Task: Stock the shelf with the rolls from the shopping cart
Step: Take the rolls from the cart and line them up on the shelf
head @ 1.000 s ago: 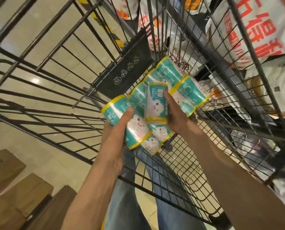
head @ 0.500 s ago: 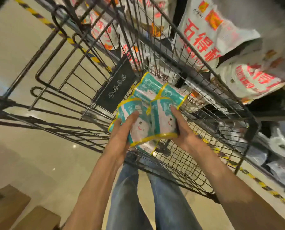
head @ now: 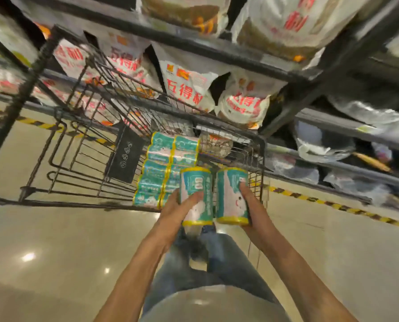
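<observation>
- Rolls in teal wrapping with yellow end bands were held up in front of the person, one in each hand, standing upright and side by side, their sides nearly touching.
- Left hand (head: 178, 209) gripped the left roll (head: 196, 196) from its outer side, fingers curled across the front of the wrapper and the palm behind it.
- Right hand (head: 249, 205) clasped the right roll (head: 232, 196) from its outer side, fingers laid up along the wrapper with the tips near the upper half; the thumb could not be seen.
- Both forearms reached forward and upward from the lower edge of the view, bare, converging toward the two rolls, with the wrists roughly level with each other.
- More rolls (head: 168, 168) of the same kind lay stacked in two columns just beyond and to the left of the left hand, inside the shopping cart (head: 82, 126).
- The cart's wire basket stood beyond both hands; a dark plastic flap (head: 124, 156) with small white icons sat left of the stacked rolls.
- Past the cart, above the hands, metal shelf (head: 240, 59) rails carried white bags (head: 187, 89) with red lettering; motion blur softened them.
- Further right of the right hand, lower shelf levels held clear plastic-wrapped goods (head: 321, 147), too blurred to identify.
- Below the hands were the person's jeans and a glossy beige floor (head: 54, 240), with a yellow-and-black striped line (head: 333, 203) running along the shelf's foot.
</observation>
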